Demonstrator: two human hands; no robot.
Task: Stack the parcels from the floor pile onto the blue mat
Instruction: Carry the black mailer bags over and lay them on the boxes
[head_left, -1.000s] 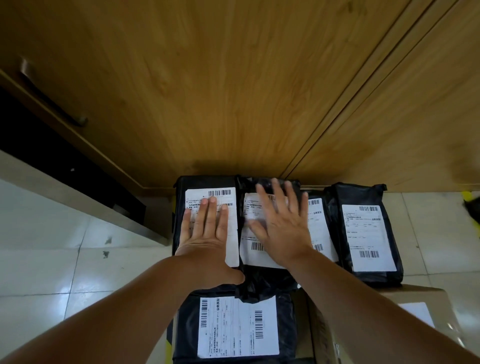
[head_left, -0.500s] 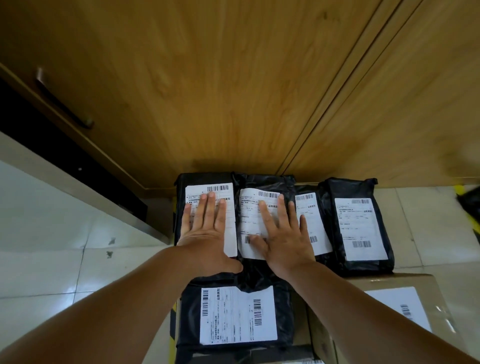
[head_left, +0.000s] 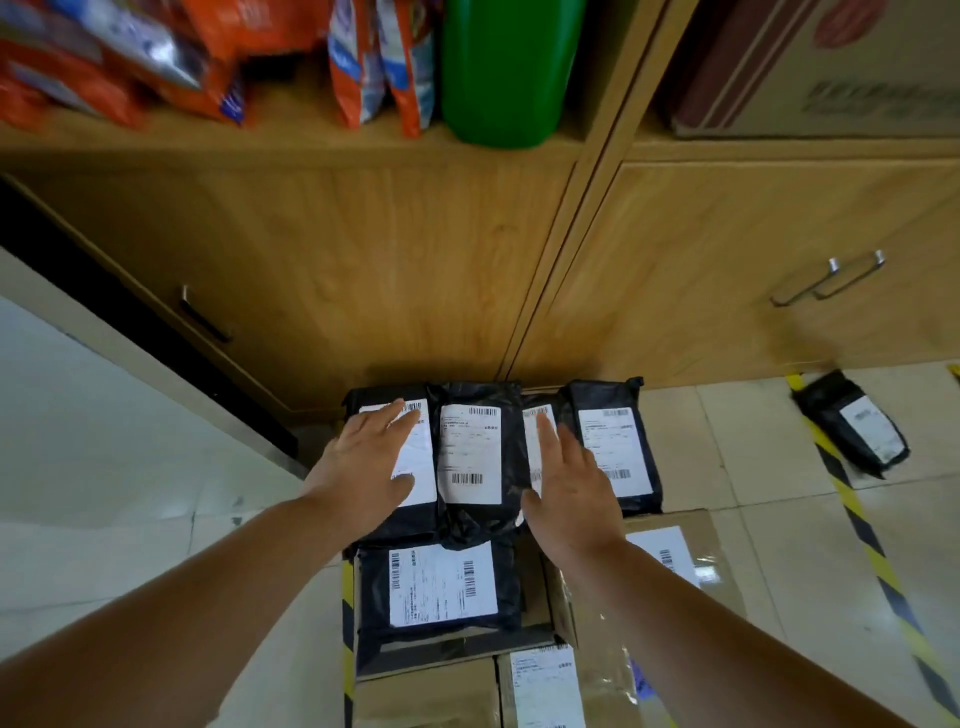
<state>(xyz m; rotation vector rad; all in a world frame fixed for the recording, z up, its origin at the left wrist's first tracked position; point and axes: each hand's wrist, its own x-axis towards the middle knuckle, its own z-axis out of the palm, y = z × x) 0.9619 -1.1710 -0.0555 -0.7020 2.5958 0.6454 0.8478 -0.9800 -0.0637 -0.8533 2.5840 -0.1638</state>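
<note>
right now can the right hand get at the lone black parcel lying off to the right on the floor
Probably not without moving: the right hand hovers over the row by the cabinet, and the lone black parcel lies well off to the right. Nothing blocks the way.

Four black parcels (head_left: 470, 457) with white labels lie flat, side by side, against the cabinet; another (head_left: 441, 592) lies at 6 o'clock on cardboard boxes (head_left: 670, 561). One stray parcel (head_left: 852, 428), probably similar, lies at 3 o'clock.

Wooden cabinet doors (head_left: 415, 270) wall off the black parcels (head_left: 470, 452) from behind; bare floor tiles (head_left: 104, 467) lie open to the left and right (head_left: 727, 467).
</note>
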